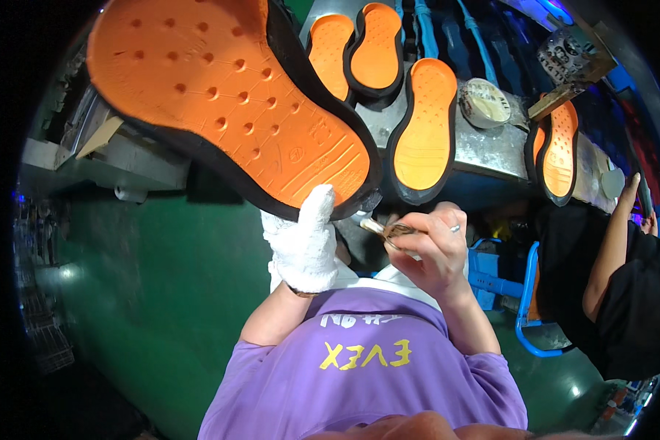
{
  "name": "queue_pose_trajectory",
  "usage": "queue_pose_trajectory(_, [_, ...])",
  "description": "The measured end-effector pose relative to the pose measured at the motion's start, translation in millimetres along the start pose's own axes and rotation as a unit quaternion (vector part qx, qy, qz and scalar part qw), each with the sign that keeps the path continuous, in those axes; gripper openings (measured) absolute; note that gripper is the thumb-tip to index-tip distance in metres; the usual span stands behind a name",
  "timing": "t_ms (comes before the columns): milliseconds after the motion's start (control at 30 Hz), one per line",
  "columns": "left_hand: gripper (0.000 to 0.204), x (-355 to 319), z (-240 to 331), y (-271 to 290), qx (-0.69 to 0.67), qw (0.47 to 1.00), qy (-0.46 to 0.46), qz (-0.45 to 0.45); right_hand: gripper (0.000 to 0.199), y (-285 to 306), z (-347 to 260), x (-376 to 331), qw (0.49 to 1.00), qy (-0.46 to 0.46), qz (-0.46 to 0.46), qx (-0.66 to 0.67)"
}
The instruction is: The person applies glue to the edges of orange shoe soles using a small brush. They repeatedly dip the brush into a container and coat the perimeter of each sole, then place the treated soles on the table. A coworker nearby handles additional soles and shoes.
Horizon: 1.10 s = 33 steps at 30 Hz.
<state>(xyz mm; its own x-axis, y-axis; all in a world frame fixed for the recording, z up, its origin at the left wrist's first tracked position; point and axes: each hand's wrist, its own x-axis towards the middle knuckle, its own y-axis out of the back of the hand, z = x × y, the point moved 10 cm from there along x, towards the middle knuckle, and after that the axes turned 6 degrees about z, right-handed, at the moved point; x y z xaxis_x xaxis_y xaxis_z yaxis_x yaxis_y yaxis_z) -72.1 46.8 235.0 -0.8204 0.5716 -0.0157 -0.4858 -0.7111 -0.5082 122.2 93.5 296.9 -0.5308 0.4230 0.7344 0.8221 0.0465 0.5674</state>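
Note:
A large shoe sole, orange inside with a black rim, is raised close in front of me. My left hand, in a white glove, grips its near end, the thumb lying over the orange face. In my bare right hand is a small brush, pinched between the fingers. The pale tip of the brush is beside the black rim at the sole's near end; whether it touches, I cannot tell. Part of the brush is hidden by my fingers.
Ahead, a metal bench carries a sole overhanging its near edge, two more soles and a tub of whitish paste. Farther right are soles, a blue-framed chair and another person's arm.

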Motion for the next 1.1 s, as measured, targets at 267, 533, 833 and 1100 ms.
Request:
queue_pose_trajectory(267, [0.052,34.1,-35.0,-66.2,-0.003,0.984,0.08,-0.156,0.023,72.3,54.8,-41.4,0.969,-0.155,0.178,-0.067])
queue_pose_trajectory(533, [0.066,72.5,-116.4,-112.6,0.127,0.969,0.027,-0.211,0.019,95.0,65.3,-56.4,0.957,-0.174,0.216,-0.082])
queue_pose_trajectory(833, [0.066,70.5,-87.7,-142.4,0.502,0.805,-0.182,-0.261,0.016,102.8,87.0,-50.9,0.952,-0.193,0.226,-0.08])
queue_pose_trajectory(1100, [0.031,83.2,-64.0,-124.4,0.51,0.765,-0.307,-0.248,0.012,129.1,166.6,14.3,0.947,-0.175,0.203,-0.177])
